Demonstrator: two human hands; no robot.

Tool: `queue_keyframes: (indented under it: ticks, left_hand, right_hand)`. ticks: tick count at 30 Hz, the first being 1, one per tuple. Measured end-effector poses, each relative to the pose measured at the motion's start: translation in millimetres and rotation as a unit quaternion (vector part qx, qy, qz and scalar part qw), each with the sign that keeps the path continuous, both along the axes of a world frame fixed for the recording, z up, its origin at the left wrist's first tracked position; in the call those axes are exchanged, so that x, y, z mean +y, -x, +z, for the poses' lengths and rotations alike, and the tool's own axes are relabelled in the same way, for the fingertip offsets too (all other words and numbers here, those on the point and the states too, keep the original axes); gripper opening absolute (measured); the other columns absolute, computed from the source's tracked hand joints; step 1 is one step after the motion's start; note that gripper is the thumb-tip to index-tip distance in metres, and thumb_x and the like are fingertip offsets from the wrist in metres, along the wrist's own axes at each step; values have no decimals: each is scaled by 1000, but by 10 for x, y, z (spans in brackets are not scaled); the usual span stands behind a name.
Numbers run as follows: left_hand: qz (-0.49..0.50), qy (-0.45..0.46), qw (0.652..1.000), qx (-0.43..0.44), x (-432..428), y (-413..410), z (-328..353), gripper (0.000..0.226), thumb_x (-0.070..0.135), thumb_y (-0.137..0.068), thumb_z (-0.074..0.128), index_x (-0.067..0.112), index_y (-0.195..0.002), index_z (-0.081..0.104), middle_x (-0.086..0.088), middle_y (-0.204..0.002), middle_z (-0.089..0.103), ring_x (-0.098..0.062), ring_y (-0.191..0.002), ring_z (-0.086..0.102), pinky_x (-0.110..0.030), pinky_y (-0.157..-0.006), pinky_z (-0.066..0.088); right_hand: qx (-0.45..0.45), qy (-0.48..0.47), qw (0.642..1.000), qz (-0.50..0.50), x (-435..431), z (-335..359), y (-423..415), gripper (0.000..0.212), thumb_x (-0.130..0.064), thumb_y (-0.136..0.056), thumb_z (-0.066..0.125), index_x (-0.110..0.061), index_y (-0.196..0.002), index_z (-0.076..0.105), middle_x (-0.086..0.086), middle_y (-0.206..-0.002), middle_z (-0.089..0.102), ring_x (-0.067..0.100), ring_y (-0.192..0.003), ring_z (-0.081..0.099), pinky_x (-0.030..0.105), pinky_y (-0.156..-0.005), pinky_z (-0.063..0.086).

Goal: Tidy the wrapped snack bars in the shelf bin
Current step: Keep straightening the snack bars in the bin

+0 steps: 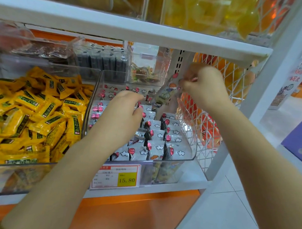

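Observation:
A clear plastic shelf bin (188, 158) holds several silver wrapped snack bars (157, 146) printed with red lanterns and white clouds, standing in rows. My left hand (122, 117) reaches into the middle of the bin, fingers curled down onto the bars there; what it grips is hidden under the palm. My right hand (203, 86) is raised above the bin's back right corner and pinches the top of one snack bar (166, 93), which hangs down from the fingers, blurred.
A bin of yellow wrapped snacks (25, 112) sits to the left. A price tag (116, 177) reading 15.80 hangs on the bin's front. White wire mesh (209, 139) walls the right side. The white shelf above (129, 28) is close over my right hand. Behind stand bins of dark packets (103, 61).

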State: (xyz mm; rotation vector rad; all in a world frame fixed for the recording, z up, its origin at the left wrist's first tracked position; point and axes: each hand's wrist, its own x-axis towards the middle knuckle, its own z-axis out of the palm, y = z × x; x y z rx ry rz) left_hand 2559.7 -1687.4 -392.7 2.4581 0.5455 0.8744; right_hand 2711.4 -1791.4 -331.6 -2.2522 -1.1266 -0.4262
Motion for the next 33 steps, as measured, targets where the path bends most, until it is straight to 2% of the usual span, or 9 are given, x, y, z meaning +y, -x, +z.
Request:
queue_keyframes:
  ticks: [3, 7, 10, 15, 20, 23, 28, 30, 33]
  left_hand:
    - [1, 47, 998, -34, -46, 41, 11, 40, 17, -97, 43, 17, -137, 44, -1, -134, 48, -3, -101, 44, -15, -86, 32]
    - [-44, 198, 977, -60, -92, 70, -10, 35, 24, -97, 42, 17, -131, 48, 5, -116, 59, -4, -90, 60, -12, -70, 47]
    - [-68, 324, 937, -106, -97, 94, -10, 19, 19, -98, 41, 19, -92, 58, 5, -90, 63, -6, -78, 66, -21, -62, 54]
    - [-75, 434, 883, -164, -94, 180, 5, 15, 21, -96, 47, 15, -92, 60, -2, -85, 66, -7, -71, 68, -17, -57, 51]
    - [-30, 448, 864, -228, -111, 220, 37, 13, 21, -93, 54, 11, -91, 61, 2, -73, 67, -5, -68, 68, -18, -61, 53]
    - [-47, 529, 806, -260, -118, 227, 77, 18, 25, -92, 53, 9, -87, 59, 4, -63, 66, -4, -59, 64, -16, -56, 51]
    - [-69, 624, 720, -296, -127, 225, 119, 18, 27, -89, 57, 13, -78, 54, 7, -47, 58, -5, -48, 56, -17, -50, 48]
    - [-62, 621, 719, -306, -136, 218, 110, 17, 24, -91, 56, 12, -79, 55, 6, -50, 59, -4, -48, 55, -16, -48, 47]
    - [-33, 574, 759, -305, -151, 206, 87, 20, 21, -93, 54, 11, -75, 54, 8, -49, 58, -2, -47, 54, -15, -46, 46]
  right_hand:
    - [118, -130, 984, -3, -209, -30, 145, 9, -7, -88, 59, -1, -83, 56, 12, -83, 66, 20, -76, 65, 36, -69, 52]
    - [374, -315, 867, 96, -396, -140, 394, 20, 4, -90, 53, -7, -75, 45, 5, -62, 66, 13, -59, 69, 29, -60, 58]
    - [456, -335, 813, 136, -438, -273, 522, 17, 4, -90, 53, -5, -77, 47, 17, -73, 67, 20, -64, 70, 26, -60, 58]
    - [509, -336, 771, 180, -474, -387, 546, 8, 1, -89, 56, -1, -83, 52, 20, -81, 67, 23, -73, 71, 28, -68, 58]
    - [501, -323, 776, 210, -467, -442, 558, 8, 8, -84, 58, 4, -91, 54, 18, -74, 69, 25, -76, 72, 26, -68, 57]
    - [491, -329, 775, 224, -466, -456, 570, 16, 9, -84, 58, 4, -98, 53, 20, -79, 69, 27, -79, 72, 26, -70, 57]
    - [489, -332, 774, 230, -490, -450, 556, 12, 9, -85, 56, -3, -84, 56, 12, -72, 72, 26, -77, 72, 27, -69, 57]
    - [494, -337, 769, 228, -496, -449, 556, 14, 9, -86, 55, -4, -82, 56, 12, -72, 72, 24, -75, 72, 25, -68, 57]
    - [502, -341, 763, 224, -491, -461, 563, 11, 8, -87, 54, -2, -83, 55, 12, -70, 71, 23, -74, 72, 25, -67, 56]
